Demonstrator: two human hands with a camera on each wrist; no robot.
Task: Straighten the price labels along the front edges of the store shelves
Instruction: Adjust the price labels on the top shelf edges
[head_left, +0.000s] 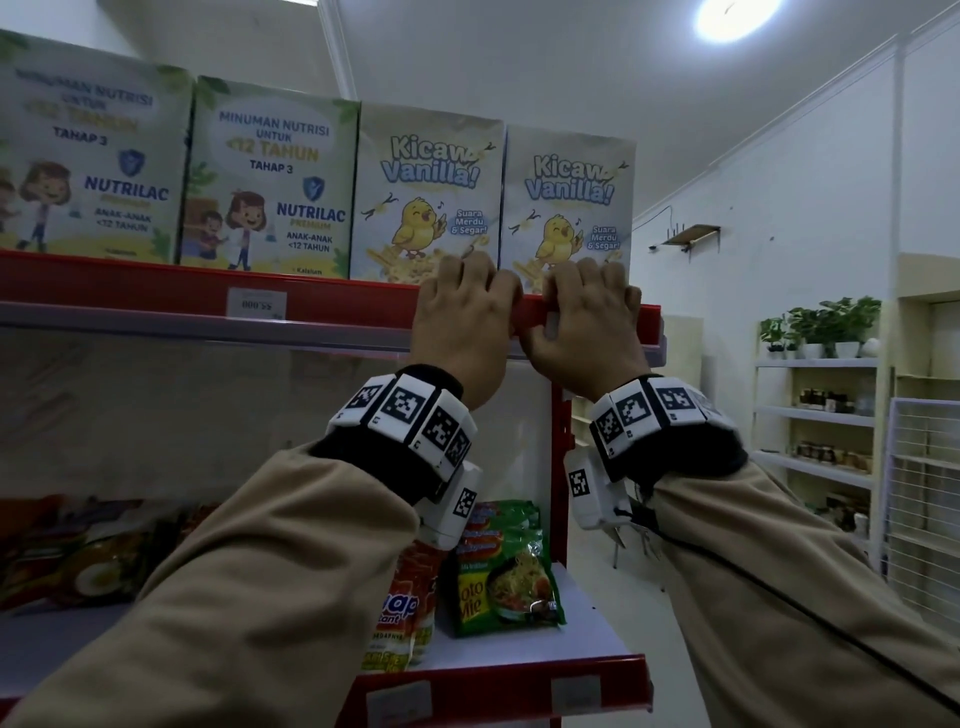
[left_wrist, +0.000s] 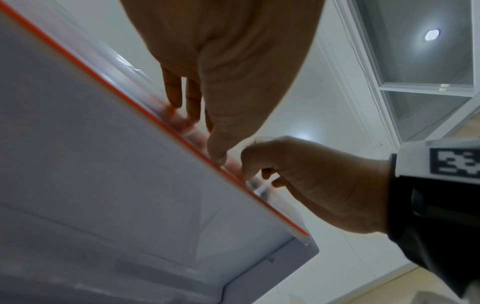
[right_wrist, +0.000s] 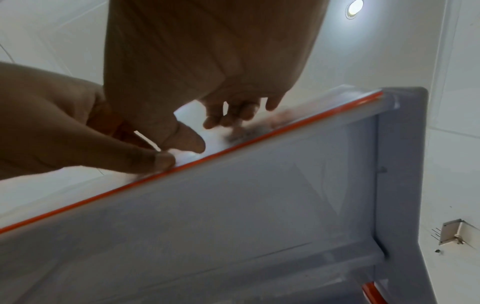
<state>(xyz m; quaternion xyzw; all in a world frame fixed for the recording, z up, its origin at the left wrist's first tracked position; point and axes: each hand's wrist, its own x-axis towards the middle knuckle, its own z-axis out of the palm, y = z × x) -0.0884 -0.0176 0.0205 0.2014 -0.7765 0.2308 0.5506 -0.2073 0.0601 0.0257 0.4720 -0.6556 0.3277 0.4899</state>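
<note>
The top shelf's red front rail (head_left: 337, 304) carries a white price label (head_left: 256, 302) that sits upside down, left of both hands. My left hand (head_left: 470, 306) grips the rail near its right end, fingers hooked over the top and thumb (left_wrist: 218, 153) under the lower edge. Right beside it, my right hand (head_left: 582, 312) pinches a second white label (head_left: 551, 323) in the rail's clear strip, thumb (right_wrist: 187, 139) below and fingers curled above. That label (right_wrist: 215, 142) is mostly hidden by the hand.
Kicaw Vanilla boxes (head_left: 569, 202) and Nutrilac boxes (head_left: 270, 176) stand just behind the rail. Noodle packs (head_left: 506, 571) sit on the shelf below, whose red rail holds two more labels (head_left: 399, 702). The shelf ends at the right (head_left: 655, 317); a white rack with plants (head_left: 821, 332) stands beyond.
</note>
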